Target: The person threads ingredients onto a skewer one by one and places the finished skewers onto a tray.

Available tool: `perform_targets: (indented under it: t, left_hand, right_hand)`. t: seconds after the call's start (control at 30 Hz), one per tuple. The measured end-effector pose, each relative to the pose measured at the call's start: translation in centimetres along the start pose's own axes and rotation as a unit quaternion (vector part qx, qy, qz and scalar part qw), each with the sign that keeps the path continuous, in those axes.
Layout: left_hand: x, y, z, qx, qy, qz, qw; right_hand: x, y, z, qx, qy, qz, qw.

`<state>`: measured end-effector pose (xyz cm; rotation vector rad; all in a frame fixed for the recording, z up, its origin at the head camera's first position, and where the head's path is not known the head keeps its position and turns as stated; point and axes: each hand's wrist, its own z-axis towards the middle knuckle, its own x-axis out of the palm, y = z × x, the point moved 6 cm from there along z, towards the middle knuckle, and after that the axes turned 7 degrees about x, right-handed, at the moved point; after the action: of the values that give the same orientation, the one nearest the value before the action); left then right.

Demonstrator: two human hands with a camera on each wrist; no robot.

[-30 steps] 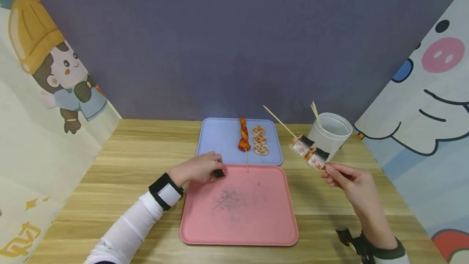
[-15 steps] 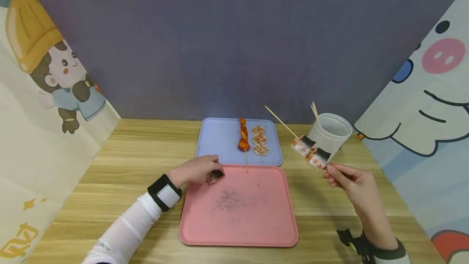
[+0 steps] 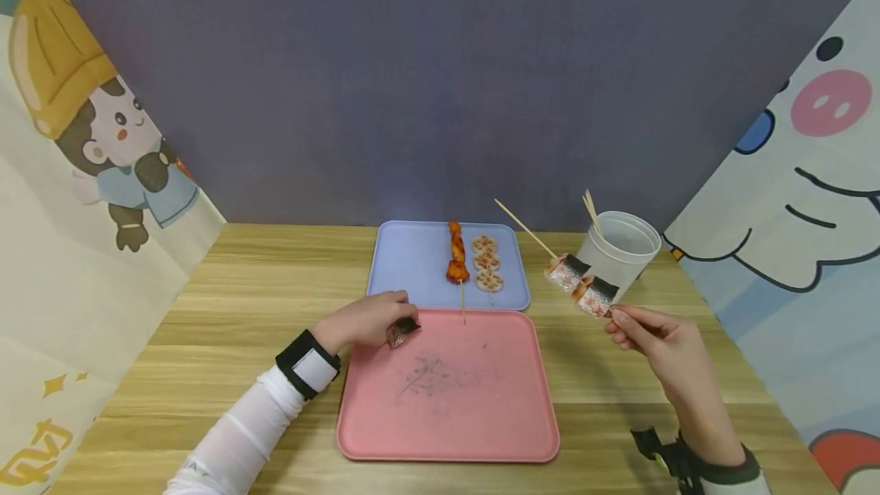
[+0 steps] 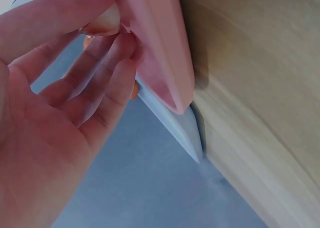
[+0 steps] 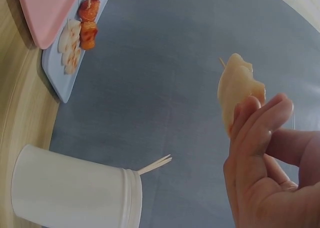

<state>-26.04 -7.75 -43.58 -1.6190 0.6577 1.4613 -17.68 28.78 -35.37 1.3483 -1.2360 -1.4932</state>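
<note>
At the far left corner of the pink tray (image 3: 481,411), my left hand (image 3: 367,319) pinches a small food piece (image 3: 401,334) with a dark strip, like a chunk of fish with skin. Its pale, browned edge shows between thumb and fingers in the left wrist view. Out to the right, my right hand (image 3: 656,342) holds a food skewer (image 3: 580,286) up by its near end. Two similar pinkish pieces with dark skin are threaded on it, and the bare stick points away to the upper left. From the right wrist, only the pale side of a piece (image 5: 237,85) shows.
Behind the pink tray lies a blue tray (image 3: 409,262) bearing a reddish meat skewer (image 3: 457,254) and a row of lotus root slices (image 3: 487,260). The meat skewer's stick overhangs the pink tray. A white bucket (image 3: 619,250) with several thin sticks (image 3: 590,206) stands back right.
The left hand has drawn slightly left and turned the pinched piece, so more of its pinkish side shows. The right hand and its skewer have hardly moved.
</note>
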Motion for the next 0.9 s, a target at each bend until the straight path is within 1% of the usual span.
perform_targets:
  t: [0.17,0.37,0.47,0.6,0.67,0.73,0.77,0.83,0.9]
  left_hand:
    - [0.1,0.4,-0.1,-0.011,-0.012,-0.026,0.9995]
    - [-0.3,1.1,-0.4,-0.033,-0.044,-0.063,0.9965]
    - [-0.9,1.3,-0.6,-0.037,-0.060,-0.097,0.9928]
    - [-2.1,1.7,-1.1,-0.034,-0.092,-0.149,0.9840]
    - [-2.9,1.9,-1.4,-0.031,-0.113,-0.181,0.9765]
    - [-3.9,2.1,-1.8,-0.028,-0.136,-0.215,0.9666]
    - [-4.3,2.2,-2.0,-0.028,-0.147,-0.236,0.9601]
    - [-5.2,2.4,-2.4,-0.028,-0.171,-0.284,0.9431]
    - [-6.1,2.4,-2.8,-0.020,-0.195,-0.340,0.9199]
  right_hand:
    - [0.2,0.1,0.1,-0.009,0.002,-0.016,0.9998]
    - [0.8,0.1,0.4,-0.011,0.005,-0.046,0.9989]
    - [1.5,0.0,0.5,-0.012,0.013,-0.063,0.9979]
    - [2.6,0.0,0.7,-0.016,0.027,-0.073,0.9968]
    - [3.1,0.0,0.8,-0.016,0.033,-0.076,0.9964]
    - [3.6,-0.1,0.8,-0.013,0.039,-0.081,0.9959]
    - [3.8,-0.1,0.9,-0.012,0.043,-0.080,0.9958]
    - [4.2,0.0,0.9,-0.010,0.050,-0.076,0.9958]
    - [4.5,0.2,1.0,-0.010,0.057,-0.073,0.9956]
